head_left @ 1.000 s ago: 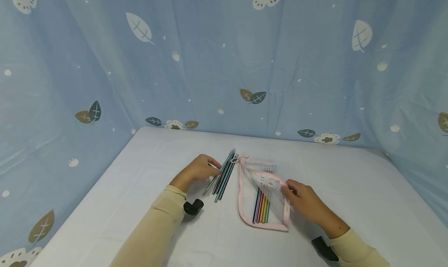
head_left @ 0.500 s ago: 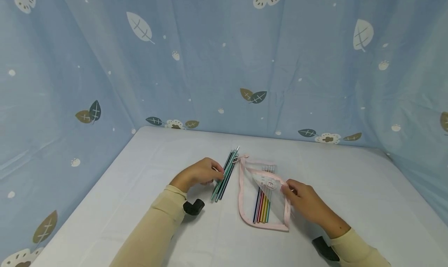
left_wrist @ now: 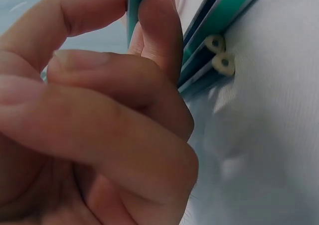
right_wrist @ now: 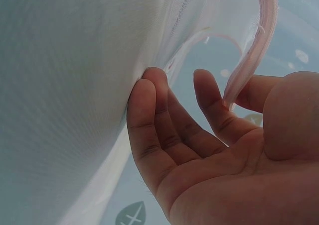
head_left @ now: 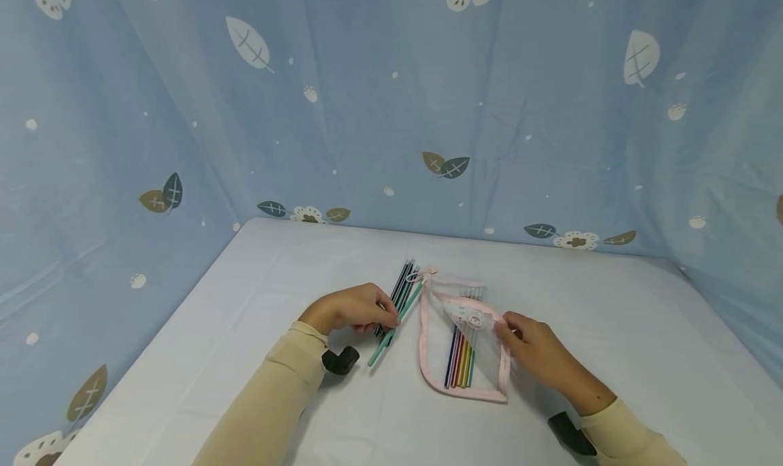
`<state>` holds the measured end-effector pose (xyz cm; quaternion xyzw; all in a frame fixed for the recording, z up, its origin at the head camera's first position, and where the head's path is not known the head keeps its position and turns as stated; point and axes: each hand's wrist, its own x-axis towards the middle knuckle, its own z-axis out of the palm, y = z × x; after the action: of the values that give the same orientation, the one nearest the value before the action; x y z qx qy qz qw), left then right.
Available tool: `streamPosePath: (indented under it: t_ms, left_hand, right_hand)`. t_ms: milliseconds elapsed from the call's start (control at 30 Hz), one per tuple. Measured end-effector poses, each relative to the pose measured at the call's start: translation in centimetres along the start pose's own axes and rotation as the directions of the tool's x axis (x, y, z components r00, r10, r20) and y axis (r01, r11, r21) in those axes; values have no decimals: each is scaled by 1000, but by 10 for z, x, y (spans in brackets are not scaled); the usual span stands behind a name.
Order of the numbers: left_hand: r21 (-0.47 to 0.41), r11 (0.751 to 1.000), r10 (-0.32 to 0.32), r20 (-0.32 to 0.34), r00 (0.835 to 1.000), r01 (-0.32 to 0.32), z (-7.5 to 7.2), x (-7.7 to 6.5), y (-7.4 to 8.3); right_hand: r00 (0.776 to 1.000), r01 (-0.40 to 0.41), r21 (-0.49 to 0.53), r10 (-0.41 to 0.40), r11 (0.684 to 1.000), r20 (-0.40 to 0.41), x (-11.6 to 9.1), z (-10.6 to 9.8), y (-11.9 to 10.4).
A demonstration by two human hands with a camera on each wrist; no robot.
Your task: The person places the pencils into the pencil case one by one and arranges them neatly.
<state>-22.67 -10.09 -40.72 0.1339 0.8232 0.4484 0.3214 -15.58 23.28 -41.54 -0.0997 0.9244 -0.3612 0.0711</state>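
Observation:
My left hand (head_left: 367, 308) pinches a teal pencil (head_left: 411, 301) between thumb and finger, tilted beside the loose pencils. The left wrist view shows this pencil (left_wrist: 135, 11) between the fingertips, with several dark and teal pencils (left_wrist: 212, 46) lying behind. A bundle of dark pencils (head_left: 400, 288) is on the table under and beyond that hand. Right of it lies a see-through mesh pouch (head_left: 423, 347) with pink trim. Several coloured pencils (head_left: 460, 361) are inside it. My right hand (head_left: 538, 350) pinches the pouch's pink edge (right_wrist: 254, 51), holding the upper layer raised and folded back.
A white cloth covers the table (head_left: 306, 262). Blue patterned fabric (head_left: 391, 113) stands along the back and sides. Black wrist devices (head_left: 340, 361) sit near both cuffs. A thin cord loop (head_left: 416, 276) is at the pouch's upper left corner.
My left hand has moved slightly right and nearer, drawing a teal pencil away from the bundle toward the pouch. The right hand keeps its grip on the pouch edge.

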Motion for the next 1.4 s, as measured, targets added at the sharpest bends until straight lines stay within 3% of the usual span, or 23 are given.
streamPosePath:
  t_ms: [567,767,1067,1400]
  left_hand:
    - [62,998,-10,-4,1000,11,1,-2,3]
    - [79,997,28,0,1000,-28,6,-2,9]
    - [69,994,94,-59,994,-90,22,7,14]
    - [99,992,93,-123,988,-81,36,10,18]
  right_hand:
    - [1000,-4,2,4,1000,3,-1,-1,-2]
    - [1000,-8,3,8,1000,5,-1,-1,-3]
    - [1000,-13,1,13,1000,7,-1,-1,-4]
    - [1000,2,2,-2,1000,2,-1,-1,-4]
